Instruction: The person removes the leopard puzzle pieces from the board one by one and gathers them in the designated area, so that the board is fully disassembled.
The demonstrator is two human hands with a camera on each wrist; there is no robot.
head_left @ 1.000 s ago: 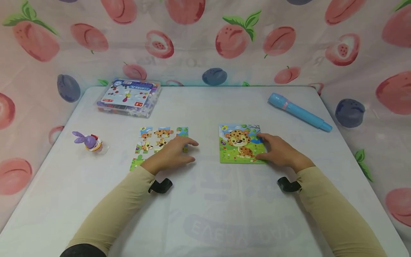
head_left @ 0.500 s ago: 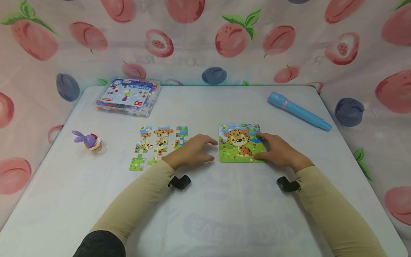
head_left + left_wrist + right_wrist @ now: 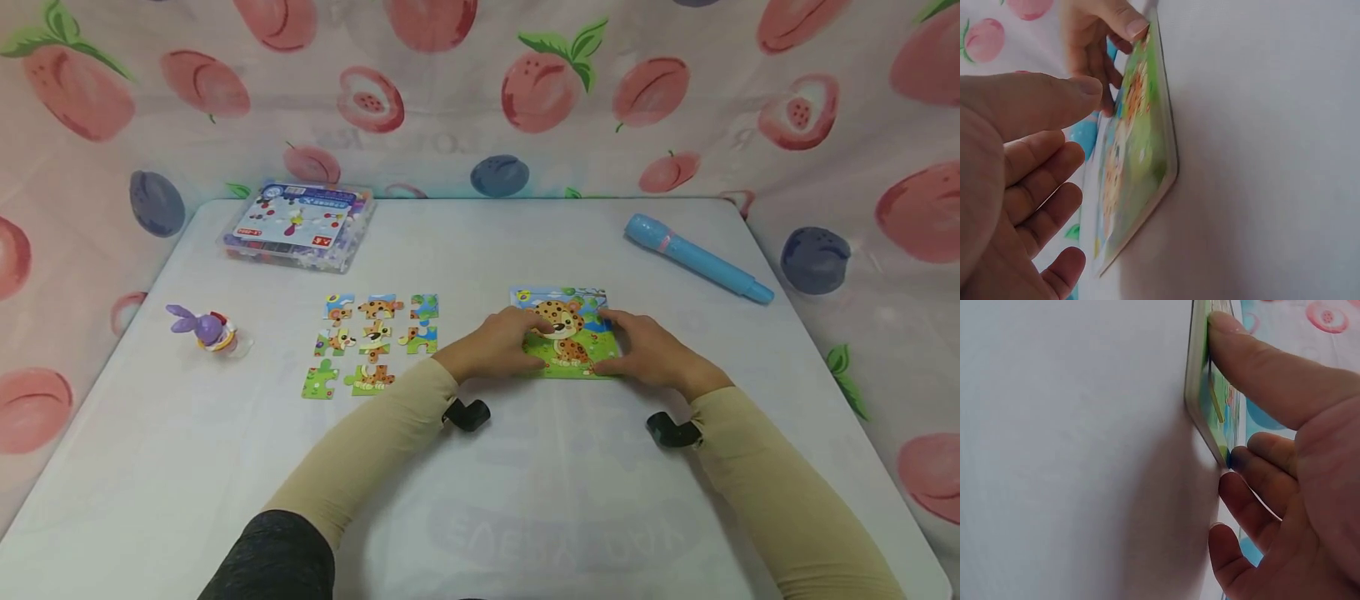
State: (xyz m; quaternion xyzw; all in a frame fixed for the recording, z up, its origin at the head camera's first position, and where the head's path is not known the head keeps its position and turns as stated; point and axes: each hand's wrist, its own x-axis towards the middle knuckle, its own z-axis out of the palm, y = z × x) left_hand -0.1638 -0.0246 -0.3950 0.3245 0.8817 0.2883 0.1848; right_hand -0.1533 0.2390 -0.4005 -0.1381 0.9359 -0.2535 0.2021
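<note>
A square leopard puzzle board [image 3: 573, 367] lies flat on the table in front of me. My left hand [image 3: 498, 342] hovers over its left side, thumb and fingers spread apart; in the left wrist view the left hand [image 3: 1016, 162] shows a gap between its fingertips and the board [image 3: 1154, 137]. At the board's right edge, my right hand [image 3: 660, 350] rests its thumb on the face, while its fingers touch or nearly touch the edge, as the right wrist view of the right hand [image 3: 1291, 450] shows. Several separate puzzle pieces [image 3: 375, 337] lie in rows left of the board.
A clear plastic box [image 3: 296, 225] with a printed label stands at the back left. Near the left edge sits a small purple-eared toy figure [image 3: 210, 331]. A light blue tube-shaped thing [image 3: 697, 258] lies at the back right. A fruit-print cloth [image 3: 435, 100] hangs behind the table.
My left hand has moved right from above the loose pieces to over the board's left side, uncovering more pieces. The right hand has stayed at the board's right edge.
</note>
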